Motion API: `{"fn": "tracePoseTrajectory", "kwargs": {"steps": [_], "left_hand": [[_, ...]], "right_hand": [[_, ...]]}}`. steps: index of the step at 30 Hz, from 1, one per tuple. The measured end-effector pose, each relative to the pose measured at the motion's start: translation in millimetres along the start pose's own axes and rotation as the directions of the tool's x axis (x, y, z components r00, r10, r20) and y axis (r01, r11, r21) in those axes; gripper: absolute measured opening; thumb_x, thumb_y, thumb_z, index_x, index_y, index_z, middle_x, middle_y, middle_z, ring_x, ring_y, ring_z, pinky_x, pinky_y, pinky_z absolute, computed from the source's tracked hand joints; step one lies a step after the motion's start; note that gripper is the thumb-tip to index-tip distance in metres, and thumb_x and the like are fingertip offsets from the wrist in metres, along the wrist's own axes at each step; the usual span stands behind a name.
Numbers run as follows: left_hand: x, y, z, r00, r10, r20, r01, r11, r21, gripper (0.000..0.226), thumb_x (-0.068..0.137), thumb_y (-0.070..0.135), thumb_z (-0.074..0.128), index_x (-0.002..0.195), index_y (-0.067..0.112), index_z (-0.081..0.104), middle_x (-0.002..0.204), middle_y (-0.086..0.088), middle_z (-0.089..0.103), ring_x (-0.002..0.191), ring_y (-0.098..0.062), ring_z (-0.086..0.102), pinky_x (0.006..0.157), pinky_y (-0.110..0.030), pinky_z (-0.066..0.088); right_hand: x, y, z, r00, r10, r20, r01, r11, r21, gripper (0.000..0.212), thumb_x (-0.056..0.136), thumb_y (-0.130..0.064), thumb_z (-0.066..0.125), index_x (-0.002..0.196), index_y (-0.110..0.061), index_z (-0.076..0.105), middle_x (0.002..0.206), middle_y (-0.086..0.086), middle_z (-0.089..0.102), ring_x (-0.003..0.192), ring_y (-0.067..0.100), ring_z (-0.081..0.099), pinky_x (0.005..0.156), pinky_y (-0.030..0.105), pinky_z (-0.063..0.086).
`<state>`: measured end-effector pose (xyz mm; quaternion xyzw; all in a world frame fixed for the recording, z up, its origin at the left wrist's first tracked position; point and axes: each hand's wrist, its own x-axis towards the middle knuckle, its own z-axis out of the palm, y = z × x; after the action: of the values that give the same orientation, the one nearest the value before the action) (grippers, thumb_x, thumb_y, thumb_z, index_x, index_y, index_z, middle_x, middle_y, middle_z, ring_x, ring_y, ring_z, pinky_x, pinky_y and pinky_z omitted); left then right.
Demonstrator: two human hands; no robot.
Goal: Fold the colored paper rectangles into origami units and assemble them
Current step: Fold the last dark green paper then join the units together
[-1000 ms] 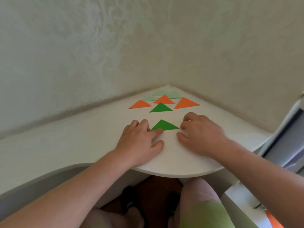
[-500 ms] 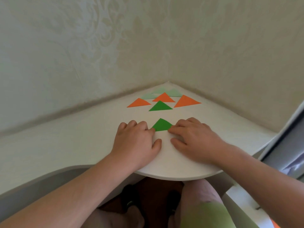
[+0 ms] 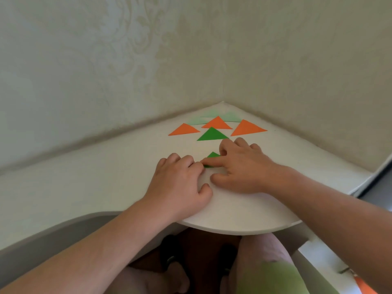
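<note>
I see both hands on the small green triangle near the white surface's front edge: R hand w/ index finger pressing flat across it, L hand curled, fingertips touching its left corner. Behind it: another green triangle, three orange triangles.
</note>
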<state>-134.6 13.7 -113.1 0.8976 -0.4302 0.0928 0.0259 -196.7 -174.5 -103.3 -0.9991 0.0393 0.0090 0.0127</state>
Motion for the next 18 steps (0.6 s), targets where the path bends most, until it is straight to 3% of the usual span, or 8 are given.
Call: {"fn": "tracePoseTrajectory", "kwargs": {"steps": [5, 11, 15, 18], "left_hand": [[12.9, -2.8, -2.1, 1.000, -0.005, 0.019, 0.006, 0.999, -0.040, 0.041, 0.092, 0.053, 0.042, 0.119, 0.032, 0.063, 0.107, 0.012, 0.056, 0.105, -0.018, 0.045, 0.095, -0.035, 0.037], [10.9, -10.4, 8.1, 1.000, 0.013, -0.023, -0.016, 0.993, -0.117, 0.046, 0.087, 0.055, 0.036, 0.117, 0.034, 0.065, 0.099, 0.017, 0.047, 0.102, -0.015, 0.048, 0.092, -0.034, 0.039], [11.5, -19.6, 8.5, 0.999, -0.021, 0.031, 0.029, 0.958, -0.285, 0.039, 0.097, 0.055, 0.050, 0.130, 0.039, 0.063, 0.112, 0.017, 0.051, 0.117, -0.013, 0.046, 0.105, -0.034, 0.037], [4.2, -21.2, 5.1, 0.999, -0.024, 0.049, 0.042, 0.911, -0.410, 0.048, 0.099, 0.058, 0.048, 0.142, 0.038, 0.057, 0.129, 0.018, 0.043, 0.124, -0.009, 0.036, 0.113, -0.033, 0.030]], "right_hand": [[4.4, 21.3, -2.5, 0.995, 0.101, -0.011, -0.100, 0.995, 0.009, 0.050, 0.094, -0.065, 0.031, 0.143, -0.067, 0.031, 0.110, -0.007, 0.035, 0.105, 0.019, 0.031, 0.086, 0.041, 0.029], [8.3, 24.7, -1.8, 0.992, 0.129, -0.010, -0.129, 0.991, -0.025, 0.048, 0.094, -0.067, 0.030, 0.142, -0.063, 0.035, 0.114, -0.007, 0.036, 0.106, 0.019, 0.030, 0.087, 0.043, 0.031], [-11.5, 22.4, -0.7, 0.989, 0.144, -0.032, -0.140, 0.986, 0.085, 0.063, 0.097, -0.068, 0.036, 0.155, -0.046, 0.028, 0.150, -0.011, 0.035, 0.133, 0.022, 0.033, 0.104, 0.047, 0.036], [-46.1, 18.5, 2.2, 0.994, 0.111, -0.011, -0.109, 0.986, 0.123, 0.078, 0.089, -0.080, 0.023, 0.158, -0.042, 0.024, 0.160, -0.017, 0.025, 0.144, 0.018, 0.026, 0.113, 0.048, 0.035]]}}
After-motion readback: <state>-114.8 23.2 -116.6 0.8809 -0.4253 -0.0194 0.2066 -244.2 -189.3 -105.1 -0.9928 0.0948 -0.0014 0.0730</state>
